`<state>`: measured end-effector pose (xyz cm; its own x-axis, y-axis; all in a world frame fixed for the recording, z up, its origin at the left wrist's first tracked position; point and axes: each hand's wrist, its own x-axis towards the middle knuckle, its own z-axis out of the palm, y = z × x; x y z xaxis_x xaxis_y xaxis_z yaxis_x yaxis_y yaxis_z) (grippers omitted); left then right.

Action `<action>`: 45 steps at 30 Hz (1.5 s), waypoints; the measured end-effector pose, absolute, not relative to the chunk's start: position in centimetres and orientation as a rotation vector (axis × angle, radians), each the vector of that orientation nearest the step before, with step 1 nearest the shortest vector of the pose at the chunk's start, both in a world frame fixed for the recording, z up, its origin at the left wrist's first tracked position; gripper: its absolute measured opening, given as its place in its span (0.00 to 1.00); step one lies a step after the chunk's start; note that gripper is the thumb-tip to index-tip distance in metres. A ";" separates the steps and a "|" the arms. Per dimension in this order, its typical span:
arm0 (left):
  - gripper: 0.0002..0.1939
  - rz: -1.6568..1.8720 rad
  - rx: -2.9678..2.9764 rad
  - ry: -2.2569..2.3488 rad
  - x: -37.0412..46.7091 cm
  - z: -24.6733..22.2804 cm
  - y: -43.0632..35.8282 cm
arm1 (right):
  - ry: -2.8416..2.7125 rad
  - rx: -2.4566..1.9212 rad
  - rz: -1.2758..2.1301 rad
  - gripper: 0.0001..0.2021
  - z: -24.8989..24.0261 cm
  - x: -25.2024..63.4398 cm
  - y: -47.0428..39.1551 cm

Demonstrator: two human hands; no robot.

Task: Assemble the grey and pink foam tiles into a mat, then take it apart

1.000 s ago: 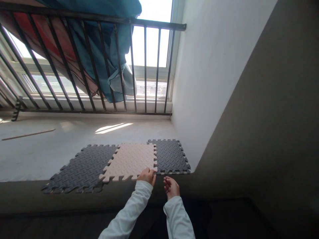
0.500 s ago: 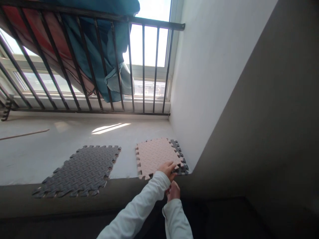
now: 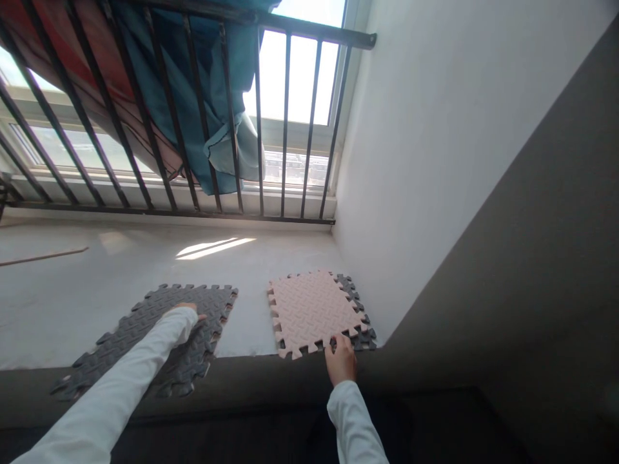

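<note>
On the ledge's right part lies a pink foam mat tile [image 3: 314,309], on top of a dark grey tile [image 3: 365,334] whose toothed edge shows at the right. My right hand [image 3: 342,359] is at the pink tile's front edge, its fingers bent around the edge near the corner. Farther left, dark grey foam tiles [image 3: 203,348] lie over the ledge's front edge. My left hand [image 3: 189,310] is over their upper part, mostly hidden by its sleeve, with a finger or thumb sticking out to the right.
The white ledge [image 3: 251,258] runs below a black metal railing [image 3: 285,129]. Red and teal cloth [image 3: 193,96] hangs behind the bars in front of the window. A thin stick [image 3: 48,256] lies at the left. A white wall [image 3: 411,161] rises at the right.
My left hand has moved from the pink tile leftward to the grey tiles. My right hand has come up a little to the pink tile's front edge. The view has shifted slightly.
</note>
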<state>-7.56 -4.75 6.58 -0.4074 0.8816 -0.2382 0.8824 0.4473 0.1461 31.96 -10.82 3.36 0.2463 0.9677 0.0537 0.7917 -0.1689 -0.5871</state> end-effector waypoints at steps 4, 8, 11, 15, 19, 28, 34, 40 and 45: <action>0.27 -0.128 1.401 2.530 -8.6 3.2 -4.9 | -1.865 -2.369 0.185 0.14 4.4 32.0 -8.9; 0.35 -0.118 1.376 2.663 -8.1 0.7 -5.3 | -2.020 -2.483 0.037 0.14 4.4 32.7 -7.2; 0.49 -0.200 1.407 2.506 -8.6 0.2 -5.3 | -2.059 -2.540 0.041 0.15 4.3 33.3 -6.6; 0.53 -0.242 1.427 2.389 -9.5 -0.2 -5.0 | -2.098 -2.479 0.131 0.14 4.6 33.5 -5.9; 0.52 -0.266 1.415 2.405 -9.7 -1.0 -4.7 | -2.061 -2.342 0.095 0.09 5.7 32.6 -3.7; 0.46 -0.285 1.445 2.596 -9.5 -3.2 -4.7 | -2.070 -2.340 -0.085 0.11 7.7 29.1 6.7; 0.47 -0.397 1.405 2.607 -9.9 -4.1 -4.7 | -1.985 -2.430 -0.052 0.12 6.1 29.5 11.5; 0.47 -0.195 1.489 2.565 -9.8 -3.6 -5.4 | -1.917 -2.486 -0.030 0.14 3.8 30.4 13.6; 0.46 -0.164 1.476 2.580 -9.5 -3.2 -5.6 | -1.957 -2.470 0.016 0.13 2.6 30.4 14.7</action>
